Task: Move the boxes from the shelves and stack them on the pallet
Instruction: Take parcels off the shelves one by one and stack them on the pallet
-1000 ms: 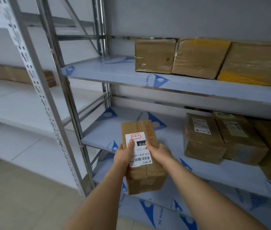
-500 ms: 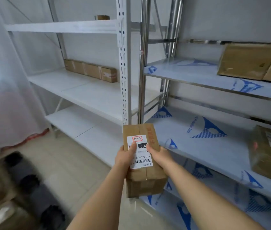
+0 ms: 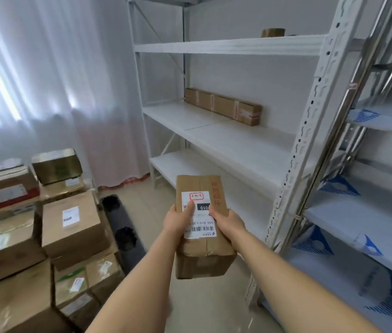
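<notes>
**Box held in both hands, stacked boxes off to the left**

Box (image 3: 202,224) was a small brown carton with a white barcode label (image 3: 198,213) on top, gripped from both sides and held out in front over the floor. Left hand (image 3: 178,221) clamped its left edge, thumb laid across the label, fingers curled under and out of sight. Right hand (image 3: 226,221) clamped the right edge, thumb on the top face beside the label, fingers wrapped down the side. Box pointed lengthwise away from the hands, near end slightly lower. Red handwriting ran along the top near the right hand; not legible.

Left of and below the left hand sat the stacked boxes (image 3: 75,224), several brown cartons with labels, piled in layers; a shiny taped carton (image 3: 57,164) sat on top further back. Black pallet (image 3: 123,234) showed between the stack and the left forearm, just its edge with round holes visible. Whether every carton rested on it could not be told.

Beyond the hands stood a white shelf unit (image 3: 226,131). A long flat carton (image 3: 223,105) lay on its middle shelf at the back, well above the held box. A small brown item (image 3: 273,32) sat on the top shelf, too little visible to identify.

Right of the right hand was a metal shelf unit (image 3: 368,212), shelves covered in film with blue printed logos. White curtain (image 3: 46,80) hung behind the stack, far left of the hands.
</notes>
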